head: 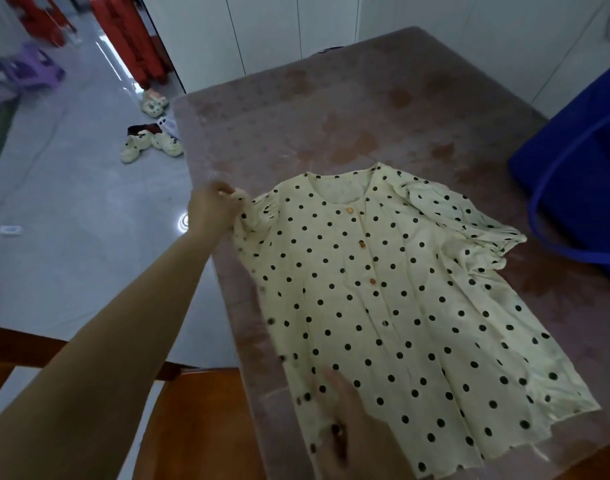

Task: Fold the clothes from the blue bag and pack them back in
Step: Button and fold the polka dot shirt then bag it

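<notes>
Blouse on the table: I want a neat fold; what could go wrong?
The blouse lies by the left edge of the table, where the left hand pinches its sleeve; a pull might drag it off. The other sleeve is bunched near the blue bag, so folding may trap creases.

- The scene is viewed through one wide-angle camera worn on the head, aimed forward and steeply down over the table (pixel 331 112)
- The polka-dot blouse (pixel 400 306) is framed close, right of centre
- The left hand (pixel 210 209) is caught mid-frame, the blurred right hand (pixel 359 431) at the lower edge
- The blue bag (pixel 573 168) is cut by the right edge, and the floor (pixel 71 237) is seen at left
</notes>
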A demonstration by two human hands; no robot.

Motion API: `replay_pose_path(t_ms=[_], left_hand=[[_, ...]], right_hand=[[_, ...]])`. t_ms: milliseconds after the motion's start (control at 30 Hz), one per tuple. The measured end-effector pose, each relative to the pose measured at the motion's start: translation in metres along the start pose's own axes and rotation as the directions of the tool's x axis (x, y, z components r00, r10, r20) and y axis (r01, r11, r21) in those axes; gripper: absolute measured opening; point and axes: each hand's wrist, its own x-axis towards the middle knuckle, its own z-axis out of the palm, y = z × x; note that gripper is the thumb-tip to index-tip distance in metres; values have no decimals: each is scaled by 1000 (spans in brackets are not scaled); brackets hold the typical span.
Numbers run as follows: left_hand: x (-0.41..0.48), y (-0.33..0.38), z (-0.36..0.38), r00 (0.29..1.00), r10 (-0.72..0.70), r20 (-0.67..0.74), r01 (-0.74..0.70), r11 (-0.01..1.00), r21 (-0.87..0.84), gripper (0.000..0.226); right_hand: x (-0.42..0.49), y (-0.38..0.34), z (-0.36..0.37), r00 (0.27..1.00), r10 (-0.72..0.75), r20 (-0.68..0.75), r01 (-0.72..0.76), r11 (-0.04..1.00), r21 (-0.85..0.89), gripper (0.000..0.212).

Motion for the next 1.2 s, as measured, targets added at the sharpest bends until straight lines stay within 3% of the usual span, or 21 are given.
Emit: replay_pose_path(t_ms=[100, 133, 200, 300, 367, 433, 533, 633, 733, 833, 900, 1000, 1033, 1100, 1200], left_hand=[[-7, 25, 28, 956, 23, 293, 49, 970, -237, 55], [-10, 27, 41, 923, 31, 383, 57, 974, -217, 51], [-14, 27, 62, 870, 71, 488, -66, 997, -29, 25], [-10, 35, 70, 913, 141, 384, -205, 970, 131, 19], [-2, 48, 73, 937, 202, 286, -263, 944, 197, 32], [4, 67, 80, 916, 276, 292, -354, 899, 260, 40], [-2, 108, 105, 839, 387, 382, -505, 814, 286, 37], [-22, 155, 142, 730, 485, 481, -619, 768, 164, 41], [-45, 203, 181, 627, 574, 527, -710, 699, 85, 40], [-60, 241, 221, 528, 616, 585, -776, 629, 39, 38], [-66, 253, 245, 456, 565, 687, -800, 599, 38, 42], [-71, 252, 270, 368, 496, 787, -885, 447, 132, 40], [-71, 251, 273, 370, 502, 782, -895, 417, 156, 33], [-65, 252, 270, 440, 553, 707, -852, 506, 134, 17], [-40, 263, 257, 680, 562, 471, -648, 761, 28, 9]], right_hand=[[3, 38, -22, 995, 102, -9, -101, 972, -214, 70], [7, 46, -23, 995, 102, -19, -103, 948, -302, 74], [7, 57, -36, 991, 133, -13, -130, 932, -338, 80], [5, 68, -61, 984, 171, -47, -176, 917, -359, 79], [6, 79, -84, 960, 233, -156, -269, 922, -277, 74], [7, 96, -107, 904, 271, -330, -356, 906, -231, 70], [8, 130, -133, 785, 315, -534, -443, 887, -127, 60], [8, 151, -151, 678, 388, -624, -526, 849, -44, 41], [9, 162, -161, 622, 423, -659, -596, 802, -47, 52], [10, 166, -168, 609, 486, -627, -631, 776, -12, 61], [8, 170, -168, 628, 511, -587, -640, 769, -15, 62], [4, 178, -164, 668, 477, -571, -601, 798, -37, 56], [3, 181, -163, 683, 455, -571, -575, 818, -36, 54], [0, 187, -163, 674, 458, -580, -552, 834, 17, 52], [-4, 195, -167, 602, 496, -626, -545, 828, 132, 53]])
